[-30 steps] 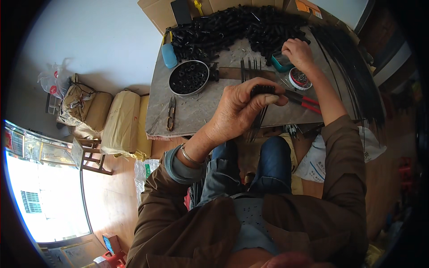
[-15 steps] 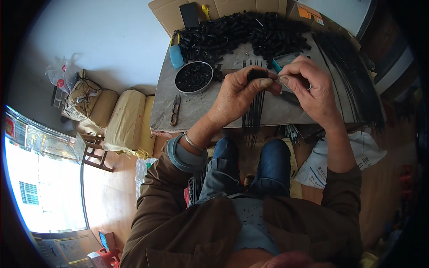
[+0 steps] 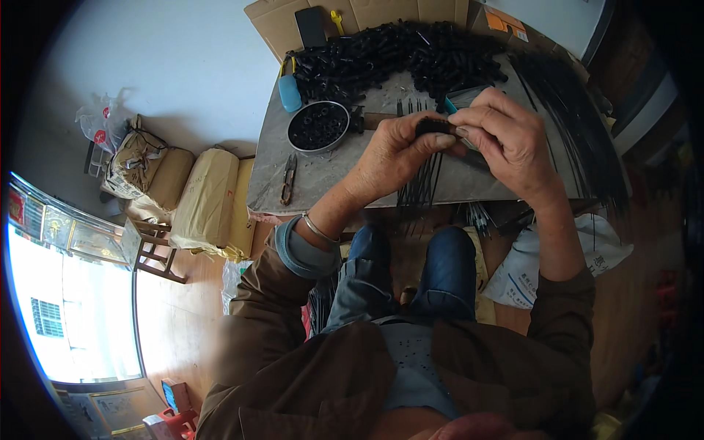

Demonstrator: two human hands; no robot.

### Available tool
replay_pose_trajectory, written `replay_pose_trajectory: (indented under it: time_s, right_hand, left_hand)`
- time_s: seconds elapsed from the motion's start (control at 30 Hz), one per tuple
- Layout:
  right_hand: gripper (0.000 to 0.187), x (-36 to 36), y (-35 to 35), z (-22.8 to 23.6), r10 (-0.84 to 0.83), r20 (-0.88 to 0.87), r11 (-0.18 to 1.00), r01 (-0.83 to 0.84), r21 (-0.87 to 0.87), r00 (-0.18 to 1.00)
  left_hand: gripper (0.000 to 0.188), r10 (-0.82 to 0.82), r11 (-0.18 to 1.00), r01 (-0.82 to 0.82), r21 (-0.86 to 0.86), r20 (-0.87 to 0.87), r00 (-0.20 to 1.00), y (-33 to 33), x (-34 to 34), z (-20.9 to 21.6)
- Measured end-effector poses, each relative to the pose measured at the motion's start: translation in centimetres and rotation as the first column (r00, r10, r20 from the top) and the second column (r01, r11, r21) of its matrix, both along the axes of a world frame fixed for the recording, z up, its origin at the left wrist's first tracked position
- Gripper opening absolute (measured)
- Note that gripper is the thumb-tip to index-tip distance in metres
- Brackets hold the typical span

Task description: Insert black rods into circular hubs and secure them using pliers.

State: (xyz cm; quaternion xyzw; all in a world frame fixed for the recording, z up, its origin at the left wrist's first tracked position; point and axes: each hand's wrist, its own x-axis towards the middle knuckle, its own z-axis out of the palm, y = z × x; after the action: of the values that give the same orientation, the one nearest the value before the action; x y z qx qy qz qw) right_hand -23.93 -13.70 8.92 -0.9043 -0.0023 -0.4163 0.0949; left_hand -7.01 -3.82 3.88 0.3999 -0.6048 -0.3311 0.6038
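Over the table [image 3: 271,169], my left hand [image 3: 403,155] is closed around a short black piece [image 3: 433,126], thumb along its near side. My right hand [image 3: 507,143] meets it from the right, thumb and fingers pinched at the piece's right end; what lies between those fingertips is hidden. Thin black rods [image 3: 416,192] lie below my left hand and stick out past the table's front edge. To the left stands a round metal bowl [image 3: 320,151] holding small black rings [image 3: 320,123]. A pair of snips [image 3: 288,180] lies nearer the edge.
A heap of black tubular parts [image 3: 389,55] covers the table's back, before a cardboard sheet [image 3: 411,10]. Long black rods [image 3: 576,121] spread along the right side. A teal-edged box [image 3: 450,105] sits behind my hands. A white sack [image 3: 528,268] rests below the table at right.
Both hands have shifted slightly to the right with the black piece. My right fingers have curled in closer against its end, and the gap between right thumb and forefinger has closed.
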Motion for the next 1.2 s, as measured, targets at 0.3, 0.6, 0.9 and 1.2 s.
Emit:
replay_pose_trajectory:
  time_s: [0.3,0.6,0.9,1.2]
  right_hand:
    - [0.014,0.2,0.0,-0.8,0.102,-0.004,0.950,-0.096,0.297,0.995]
    - [0.016,0.7,-0.3,-0.3,0.062,-0.014,0.992,-0.061,0.112,0.998]
    - [0.020,1.2,-0.1,-1.1,0.121,0.001,0.968,-0.118,0.224,0.993]
    - [0.021,0.9,-0.1,-0.3,0.151,-0.073,0.947,-0.123,0.297,0.986]
  left_hand:
    - [0.033,0.065,0.998,-0.059,-0.027,0.437,0.897,-0.2,1.8,1.0]
    - [0.043,0.144,0.988,-0.081,-0.133,0.591,0.793,-0.5,2.5,1.7]
    - [0.050,0.156,0.981,-0.043,-0.190,0.637,0.755,-0.6,2.9,1.2]
    - [0.050,0.102,0.974,0.037,-0.223,0.581,0.807,-1.1,2.9,0.7]
